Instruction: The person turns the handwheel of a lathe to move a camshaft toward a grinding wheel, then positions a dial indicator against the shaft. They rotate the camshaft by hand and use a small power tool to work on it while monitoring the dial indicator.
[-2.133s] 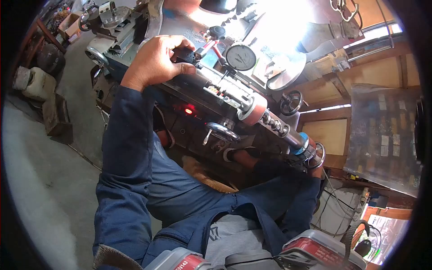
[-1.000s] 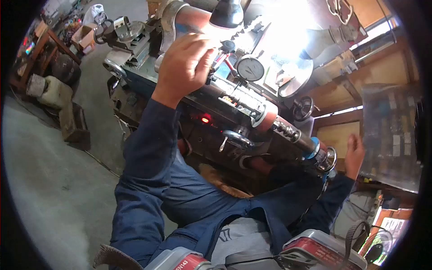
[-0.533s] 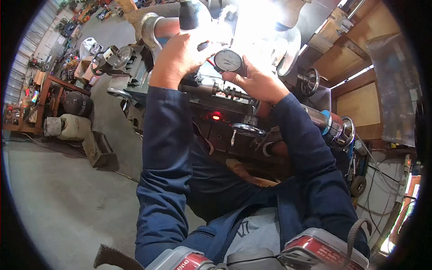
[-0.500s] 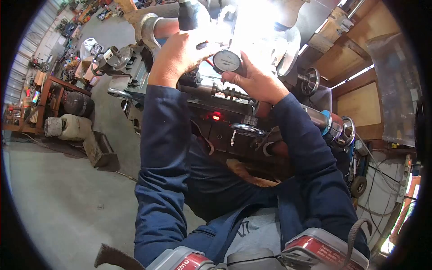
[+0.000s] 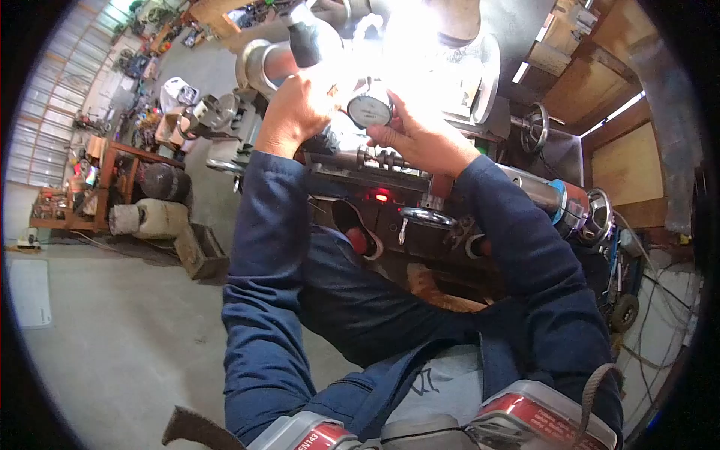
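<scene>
A round dial gauge (image 5: 370,111) with a white face and dark rim is over the machine, between my two hands. My right hand (image 5: 429,141) grips its right side, thumb at the lower edge and fingers along the rim. On the other side, my left hand (image 5: 301,109) is closed just left of the gauge. Its fingertips are lost in glare, so what they hold cannot be made out. A dark lamp head (image 5: 311,37) hangs directly above that hand. Below the gauge runs a horizontal threaded shaft (image 5: 382,159) on the machine.
Handwheels stick out at the machine's front (image 5: 427,217) and right end (image 5: 598,216). A red light (image 5: 382,195) glows on the front panel. Strong glare hides the machine's middle. On the left floor lie a gas cylinder (image 5: 159,219) and a wooden box (image 5: 199,251).
The view has shifted, so the machine sits slightly right and lower. My left hand has closed up more beside the gauge. My right hand stays on the gauge.
</scene>
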### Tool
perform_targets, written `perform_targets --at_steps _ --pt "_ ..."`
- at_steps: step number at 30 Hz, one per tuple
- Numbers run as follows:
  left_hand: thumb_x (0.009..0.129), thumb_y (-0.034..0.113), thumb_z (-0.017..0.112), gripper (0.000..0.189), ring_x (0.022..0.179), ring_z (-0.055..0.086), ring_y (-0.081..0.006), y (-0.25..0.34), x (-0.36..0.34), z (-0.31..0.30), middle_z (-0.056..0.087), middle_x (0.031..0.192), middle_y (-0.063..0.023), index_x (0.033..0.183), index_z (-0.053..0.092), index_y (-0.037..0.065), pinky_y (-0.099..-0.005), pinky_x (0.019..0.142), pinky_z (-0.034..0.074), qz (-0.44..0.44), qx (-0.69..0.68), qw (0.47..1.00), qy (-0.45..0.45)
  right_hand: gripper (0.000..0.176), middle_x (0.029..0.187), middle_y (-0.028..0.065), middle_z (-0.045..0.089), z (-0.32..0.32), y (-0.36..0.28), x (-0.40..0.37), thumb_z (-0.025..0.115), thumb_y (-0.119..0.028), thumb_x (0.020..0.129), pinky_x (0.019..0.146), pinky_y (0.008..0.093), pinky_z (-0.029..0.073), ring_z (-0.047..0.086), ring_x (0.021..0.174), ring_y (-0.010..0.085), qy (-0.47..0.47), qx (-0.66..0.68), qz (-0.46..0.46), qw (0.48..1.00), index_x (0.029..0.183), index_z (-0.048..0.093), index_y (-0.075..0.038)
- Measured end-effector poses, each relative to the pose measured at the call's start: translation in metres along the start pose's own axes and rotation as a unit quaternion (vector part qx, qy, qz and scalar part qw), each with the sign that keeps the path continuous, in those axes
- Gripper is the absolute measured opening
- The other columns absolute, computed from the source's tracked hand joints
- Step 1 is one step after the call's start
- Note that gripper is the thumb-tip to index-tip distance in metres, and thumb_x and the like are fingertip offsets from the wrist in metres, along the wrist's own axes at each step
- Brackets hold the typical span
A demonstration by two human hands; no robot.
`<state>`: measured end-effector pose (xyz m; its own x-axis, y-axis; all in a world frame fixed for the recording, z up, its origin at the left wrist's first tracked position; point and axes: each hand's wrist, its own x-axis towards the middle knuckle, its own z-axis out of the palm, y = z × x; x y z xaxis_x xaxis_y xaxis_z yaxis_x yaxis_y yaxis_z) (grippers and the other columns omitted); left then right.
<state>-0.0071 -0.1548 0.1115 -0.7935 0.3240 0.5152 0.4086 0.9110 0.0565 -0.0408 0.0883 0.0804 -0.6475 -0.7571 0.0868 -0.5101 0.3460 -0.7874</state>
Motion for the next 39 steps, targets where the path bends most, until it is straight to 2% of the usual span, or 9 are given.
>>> perform_targets --at_steps 4,15,19,23,27,28,31,35,39 --pt "0.092 0.017 0.06 0.02 0.082 0.071 -0.0344 -0.003 0.018 -0.022 0.072 0.094 -0.0194 0.097 0.072 0.003 -0.0427 0.074 0.059 -0.002 0.035 0.981 -0.188 0.081 0.119 0.0242 0.067 -0.001 0.004 0.002 0.06 -0.042 0.103 0.098 0.0382 0.049 0.065 0.112 0.0287 -0.024 0.029 -0.012 0.999 0.155 0.022 0.006" --pt "0.09 0.014 0.061 0.019 0.082 0.071 -0.0387 0.016 0.018 -0.005 0.072 0.098 -0.0187 0.103 0.068 0.003 -0.0473 0.074 0.058 -0.042 0.113 0.987 -0.106 0.075 0.111 0.0249 0.069 -0.003 0.004 0.003 0.059 -0.041 0.102 0.099 0.0389 0.048 0.066 0.111 0.0311 -0.008 0.039 -0.066 0.997 0.153 0.028 0.004" --pt "0.09 0.015 0.064 0.022 0.085 0.071 -0.0352 0.022 0.024 -0.037 0.072 0.101 -0.0157 0.11 0.072 0.009 -0.0443 0.076 0.057 -0.134 -0.13 0.97 -0.153 0.064 0.129 0.0328 0.057 0.002 0.008 0.003 0.064 -0.036 0.098 0.101 0.0473 0.047 0.058 0.12 0.0457 0.073 0.008 -0.123 0.99 0.142 0.041 0.005" --pt "0.093 0.022 0.067 0.023 0.09 0.072 -0.0371 0.007 0.018 -0.027 0.071 0.111 -0.0167 0.113 0.072 0.01 -0.0456 0.082 0.056 0.076 0.09 0.981 -0.153 0.064 0.134 0.0321 0.053 0.002 0.008 0.002 0.066 -0.032 0.097 0.105 0.0462 0.044 0.053 0.126 0.0451 0.066 0.01 -0.136 0.988 0.144 0.038 0.003" --pt "0.092 0.019 0.063 0.021 0.082 0.072 -0.0332 0.024 0.032 -0.025 0.072 0.104 -0.0129 0.109 0.073 0.012 -0.0422 0.071 0.06 -0.224 0.071 0.952 -0.198 0.062 0.138 0.0296 0.05 0.003 0.006 0.0 0.066 -0.026 0.097 0.107 0.0455 0.042 0.051 0.129 0.0429 0.08 0.019 -0.167 0.982 0.145 0.037 0.0" --pt "0.096 0.023 0.057 0.024 0.079 0.072 -0.0357 0.015 0.028 -0.03 0.072 0.093 -0.015 0.112 0.07 0.01 -0.0449 0.068 0.059 0.014 0.092 0.982 -0.166 0.061 0.139 0.0292 0.05 0.0 0.004 -0.001 0.066 -0.025 0.097 0.107 0.0457 0.042 0.051 0.129 0.0424 0.068 0.031 -0.159 0.984 0.145 0.037 0.0" --pt "0.098 0.025 0.053 0.025 0.077 0.071 -0.0373 0.013 0.021 -0.034 0.071 0.09 -0.0165 0.108 0.069 0.009 -0.0467 0.068 0.059 0.018 0.101 0.986 -0.133 0.06 0.139 0.0285 0.049 -0.009 -0.003 -0.002 0.066 -0.021 0.097 0.107 0.0463 0.042 0.05 0.13 0.0412 0.019 0.079 -0.125 0.989 0.145 0.037 -0.001" --pt "0.105 0.027 0.047 0.031 0.076 0.073 -0.0337 0.01 0.011 -0.047 0.072 0.09 -0.0204 0.119 0.067 0.008 -0.045 0.067 0.056 -0.233 0.142 0.939 -0.211 0.057 0.132 0.0249 0.054 0.0 0.006 0.006 0.063 -0.022 0.101 0.095 0.0448 0.05 0.063 0.108 0.0422 0.114 0.047 -0.25 0.96 0.149 0.034 -0.012" --pt "0.093 0.028 0.071 0.035 0.092 0.07 -0.0219 0.034 -0.043 -0.055 0.073 0.1 -0.0164 0.116 0.067 0.001 -0.0331 0.081 0.054 -0.327 -0.312 0.884 -0.119 0.053 0.129 0.0229 0.059 -0.008 -0.005 -0.003 0.06 -0.023 0.103 0.096 0.0447 0.049 0.064 0.112 0.0405 0.086 0.148 -0.192 0.966 0.15 0.037 -0.017"
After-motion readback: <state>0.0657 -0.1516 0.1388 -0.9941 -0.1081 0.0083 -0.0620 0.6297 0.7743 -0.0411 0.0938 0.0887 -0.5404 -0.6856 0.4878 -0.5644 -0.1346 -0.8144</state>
